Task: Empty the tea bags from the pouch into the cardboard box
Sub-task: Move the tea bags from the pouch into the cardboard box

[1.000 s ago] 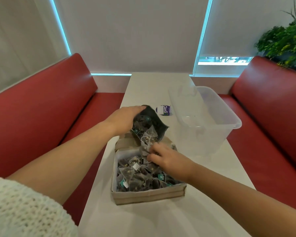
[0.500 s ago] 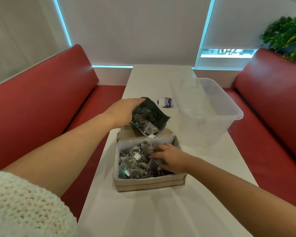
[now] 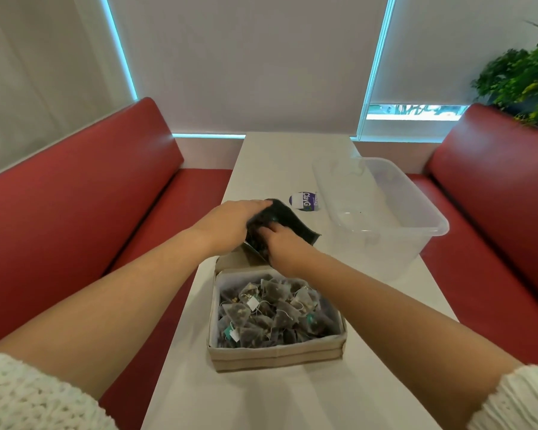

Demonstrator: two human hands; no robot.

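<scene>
A black pouch is held tilted just beyond the far edge of a cardboard box. My left hand grips the pouch from its left side. My right hand reaches into the pouch's mouth, its fingertips hidden inside among dark tea bags, so what they grasp is unseen. The box sits on the white table near me and holds several dark pyramid tea bags with white strings and tags.
A clear plastic tub stands on the table right of the pouch. A round purple and white label lies behind the pouch. Red bench seats flank the narrow table. A green plant is at the far right.
My right hand has left the tea bags in the box and moved up into the pouch's mouth. The left hand still holds the pouch in about the same place.
</scene>
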